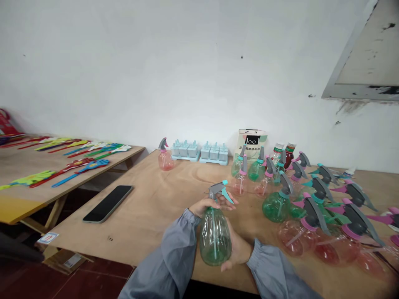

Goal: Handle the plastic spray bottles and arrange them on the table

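Note:
A clear green spray bottle point(214, 238) with a grey and turquoise trigger head point(217, 190) stands almost upright between my hands, close to the table's front edge. My left hand point(202, 205) is closed around its neck, just under the trigger head, with fingertips showing on the far side. Against the right side and back of the bottle's body lies my right hand point(238, 246), gripping it; most of those fingers are hidden behind the bottle. A green spray bottle point(276, 206) and a pink spray bottle point(297, 236) stand to the right of my right hand.
More spray bottles crowd the table's right side. A lone pink spray bottle point(166, 160), pale blue ice-pop moulds point(185, 150) and a paper bag point(249, 143) stand at the back. A phone point(108, 204) lies left; colourful hand-shaped items point(81, 165) cover another table point(18, 203).

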A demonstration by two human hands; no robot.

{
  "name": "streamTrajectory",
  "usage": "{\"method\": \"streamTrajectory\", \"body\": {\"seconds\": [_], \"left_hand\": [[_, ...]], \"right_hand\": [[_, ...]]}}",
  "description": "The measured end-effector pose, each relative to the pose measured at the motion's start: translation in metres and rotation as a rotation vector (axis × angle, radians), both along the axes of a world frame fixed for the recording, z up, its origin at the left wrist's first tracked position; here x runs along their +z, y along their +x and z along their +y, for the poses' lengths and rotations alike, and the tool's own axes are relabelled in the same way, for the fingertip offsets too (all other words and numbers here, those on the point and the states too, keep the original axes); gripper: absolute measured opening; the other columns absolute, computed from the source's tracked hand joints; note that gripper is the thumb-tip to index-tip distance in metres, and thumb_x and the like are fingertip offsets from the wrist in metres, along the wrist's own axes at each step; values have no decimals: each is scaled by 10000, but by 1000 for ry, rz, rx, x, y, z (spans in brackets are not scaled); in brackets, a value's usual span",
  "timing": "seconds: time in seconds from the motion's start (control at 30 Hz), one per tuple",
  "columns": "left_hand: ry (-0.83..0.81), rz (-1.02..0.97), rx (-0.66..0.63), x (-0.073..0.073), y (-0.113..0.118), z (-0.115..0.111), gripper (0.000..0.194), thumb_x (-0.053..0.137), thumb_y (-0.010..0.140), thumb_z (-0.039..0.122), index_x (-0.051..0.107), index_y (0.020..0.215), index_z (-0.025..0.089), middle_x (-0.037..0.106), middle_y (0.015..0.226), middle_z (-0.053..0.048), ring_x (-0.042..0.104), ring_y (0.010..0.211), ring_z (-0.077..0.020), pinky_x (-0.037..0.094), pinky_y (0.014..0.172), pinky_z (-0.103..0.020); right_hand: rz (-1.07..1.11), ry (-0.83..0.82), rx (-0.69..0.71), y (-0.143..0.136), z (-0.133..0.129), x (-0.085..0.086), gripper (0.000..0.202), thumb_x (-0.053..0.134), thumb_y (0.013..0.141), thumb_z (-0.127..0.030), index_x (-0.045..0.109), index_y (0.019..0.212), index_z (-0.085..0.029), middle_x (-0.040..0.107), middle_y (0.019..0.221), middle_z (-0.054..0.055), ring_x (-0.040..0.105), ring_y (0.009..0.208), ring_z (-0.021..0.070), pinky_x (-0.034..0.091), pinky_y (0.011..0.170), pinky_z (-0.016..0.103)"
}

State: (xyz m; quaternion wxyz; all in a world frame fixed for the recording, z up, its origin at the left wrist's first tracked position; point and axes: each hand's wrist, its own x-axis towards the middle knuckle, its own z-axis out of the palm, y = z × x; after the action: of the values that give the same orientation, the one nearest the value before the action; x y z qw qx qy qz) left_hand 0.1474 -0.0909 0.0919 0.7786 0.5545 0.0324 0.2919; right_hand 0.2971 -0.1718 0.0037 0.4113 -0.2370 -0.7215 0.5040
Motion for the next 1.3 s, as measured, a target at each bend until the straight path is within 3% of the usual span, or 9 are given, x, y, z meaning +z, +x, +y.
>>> {"method": "streamTrajectory", "body": {"seconds": [0.2, 0.57, 0.87, 1.07, 1.3], "left_hand": [[-33, -41, -23, -1, 1, -2, 598, 741, 577, 303, 623, 1138, 134, 681, 1222, -193, 632, 1168, -384, 400, 1049, -557], [81, 82, 240, 6, 1, -3, 170, 643, 570, 230, 652, 723, 158, 721, 773, -82, 687, 904, -280, 472, 927, -429], [56, 39, 110, -6, 1, -2, 425, 644, 629, 259, 709, 1035, 150, 727, 1134, -129, 619, 1197, -331, 408, 1058, -463], [63, 31, 102, -9, -1, 1, 459, 657, 657, 249, 703, 1101, 138, 714, 1178, -150, 594, 1240, -322, 426, 1047, -428], [12, 1, 100, -6, 1, -1, 423, 690, 627, 245, 702, 1038, 145, 709, 1172, -150, 631, 1163, -310, 458, 991, -418]], "right_hand": [[-8, -6, -16, -1, -2, 4, 1485, 911, 251, -695, 264, 1508, -242, 491, 1358, 164, 490, 1292, 376, 385, 1105, 556], [-55, 77, -16, 1, 2, -2, 1394, 889, 383, -709, 230, 1515, -232, 374, 1484, 187, 416, 1371, 372, 330, 1145, 561], [-97, 166, -37, 1, 2, -3, 1334, 889, 429, -689, 241, 1498, -224, 408, 1436, 179, 430, 1348, 361, 319, 1152, 555], [-155, 143, -44, 4, 4, -5, 1450, 900, 383, -693, 171, 1538, -207, 417, 1410, 185, 429, 1327, 372, 319, 1144, 563], [-184, 170, -31, 5, 7, -10, 1474, 894, 377, -707, 151, 1552, -214, 410, 1420, 186, 427, 1315, 384, 314, 1143, 575]]}}
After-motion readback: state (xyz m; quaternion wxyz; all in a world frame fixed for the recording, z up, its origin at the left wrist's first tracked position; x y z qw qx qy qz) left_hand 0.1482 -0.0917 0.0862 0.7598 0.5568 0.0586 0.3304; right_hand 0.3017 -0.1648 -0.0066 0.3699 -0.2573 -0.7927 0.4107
